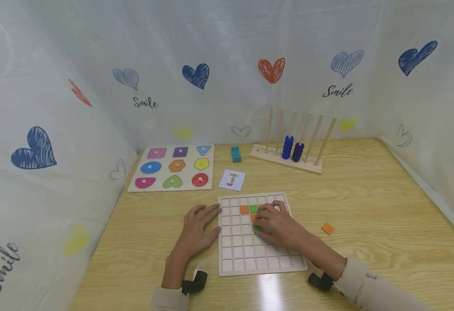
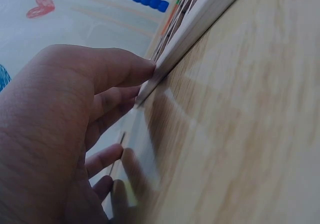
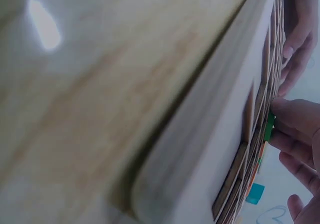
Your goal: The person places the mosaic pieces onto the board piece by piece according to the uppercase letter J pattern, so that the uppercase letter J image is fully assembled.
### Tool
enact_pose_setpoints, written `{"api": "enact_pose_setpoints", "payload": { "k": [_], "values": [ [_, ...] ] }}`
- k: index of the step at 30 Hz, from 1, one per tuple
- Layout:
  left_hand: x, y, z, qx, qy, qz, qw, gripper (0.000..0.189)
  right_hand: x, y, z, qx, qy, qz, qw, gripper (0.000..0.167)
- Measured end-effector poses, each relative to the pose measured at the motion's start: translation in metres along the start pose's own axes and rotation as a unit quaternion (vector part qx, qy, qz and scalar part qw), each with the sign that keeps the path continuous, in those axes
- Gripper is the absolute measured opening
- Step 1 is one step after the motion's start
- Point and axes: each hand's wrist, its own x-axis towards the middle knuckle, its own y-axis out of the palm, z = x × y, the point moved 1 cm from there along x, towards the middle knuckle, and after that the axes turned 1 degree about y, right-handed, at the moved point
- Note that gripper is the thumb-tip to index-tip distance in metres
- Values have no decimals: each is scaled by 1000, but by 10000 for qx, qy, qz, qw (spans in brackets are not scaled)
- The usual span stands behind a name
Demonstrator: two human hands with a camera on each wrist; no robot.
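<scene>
A wooden grid board [image 1: 246, 252] lies on the table, divided into small square cells. My right hand [image 1: 279, 224] is over its middle, pinching a green square tile [image 1: 257, 228] between thumb and fingertips; the right wrist view shows the green tile [image 3: 269, 126] at the board's surface. Orange tiles, one orange tile [image 1: 244, 209] among them, and another green tile [image 1: 253, 208] sit in cells near the top, partly hidden by the right hand. My left hand [image 1: 197, 231] rests at the board's left edge, its fingertips and thumb touching the rim [image 2: 172, 59].
A loose orange tile [image 1: 328, 228] lies right of the board. Behind it are a pattern card [image 1: 232, 179], a teal block [image 1: 236, 154], a shape puzzle [image 1: 160, 172] and a peg stand [image 1: 285, 160] with blue and dark purple pieces. A printed curtain [image 1: 227, 103] hangs behind the table.
</scene>
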Motion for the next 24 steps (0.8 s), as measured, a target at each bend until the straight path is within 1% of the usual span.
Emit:
{"api": "enact_pose_setpoints", "payload": {
  "k": [5,11,16,24],
  "values": [
    [0,0,-1,-18,28,-4,10000,53,-1,0,0,-107,-18,-2,9999,16],
    [0,0,-1,24,-7,21,10000,54,-1,-1,1,-222,-68,74,9997,14],
    [0,0,-1,48,-33,55,10000,54,-2,-1,2,-153,-76,43,9998,14],
    [1,-1,-3,-4,8,43,10000,54,-3,-1,0,125,70,47,9999,16]
  ]
}}
